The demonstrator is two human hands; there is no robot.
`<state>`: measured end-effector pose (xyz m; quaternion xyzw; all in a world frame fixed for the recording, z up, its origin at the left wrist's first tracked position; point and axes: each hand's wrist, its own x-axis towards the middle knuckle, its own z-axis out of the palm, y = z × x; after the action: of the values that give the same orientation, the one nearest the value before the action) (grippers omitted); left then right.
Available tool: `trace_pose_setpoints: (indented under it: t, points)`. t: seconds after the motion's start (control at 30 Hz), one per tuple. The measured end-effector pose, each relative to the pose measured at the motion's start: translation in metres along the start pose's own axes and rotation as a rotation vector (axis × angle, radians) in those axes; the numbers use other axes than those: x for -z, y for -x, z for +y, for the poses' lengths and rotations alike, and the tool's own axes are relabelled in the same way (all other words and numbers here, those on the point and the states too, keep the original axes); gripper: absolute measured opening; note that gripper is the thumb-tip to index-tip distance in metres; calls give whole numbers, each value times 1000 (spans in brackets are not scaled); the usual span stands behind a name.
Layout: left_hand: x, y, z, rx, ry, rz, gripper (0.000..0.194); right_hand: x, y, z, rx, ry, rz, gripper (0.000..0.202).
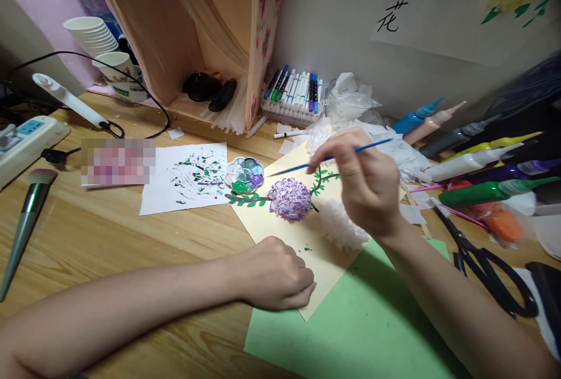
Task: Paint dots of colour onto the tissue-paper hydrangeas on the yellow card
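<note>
My right hand (pixel 366 177) holds a thin blue paintbrush (pixel 291 168), its tip just right of a round paint palette (pixel 244 175) with green, purple and white paint. My left hand (pixel 278 274) rests closed on the lower part of a cream sheet (pixel 258 222); whether its fingers hold anything is hidden. On that sheet are a purple-and-white textured flower (pixel 290 199), a white flower (pixel 344 227) partly behind my right hand, and painted green leaves (pixel 250 200). Beneath the cream sheet lies a green sheet (pixel 350 320).
A paint-smeared white paper (pixel 188 177) lies left of the palette. Black scissors (pixel 491 268) and paint bottles (pixel 482 192) are at the right. A marker box (pixel 293 98) stands behind; a large brush (pixel 28 221) and power strip (pixel 33 145) lie left.
</note>
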<state>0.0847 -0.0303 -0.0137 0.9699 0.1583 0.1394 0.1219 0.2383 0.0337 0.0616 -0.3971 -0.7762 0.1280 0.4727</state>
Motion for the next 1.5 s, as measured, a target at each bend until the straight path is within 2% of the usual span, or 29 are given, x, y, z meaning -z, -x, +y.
trace_pose_setpoints:
  t: [0.07,0.13,0.5,0.73,0.97,1.27,1.33,1.43,1.5]
  points:
    - [0,0,0,-4,2,-10,27,6,-2,-2,-31,-31,113,35]
    - [1,0,1,-3,4,-13,27,10,-3,-2,-42,-33,143,37]
    - [0,0,1,-1,-5,4,26,7,-2,0,89,78,-24,37]
    - [1,0,1,1,1,-9,27,4,-1,3,114,121,-33,37]
    - [2,0,1,2,8,-16,28,1,1,3,74,113,-111,36]
    - [2,0,1,9,18,-13,27,1,1,4,74,94,-101,36]
    - [2,0,1,7,16,-23,27,2,1,3,46,50,-61,37]
    - [3,0,1,0,9,-42,26,2,1,1,6,17,71,37]
    - [3,0,1,1,10,-42,26,1,1,1,1,33,65,33]
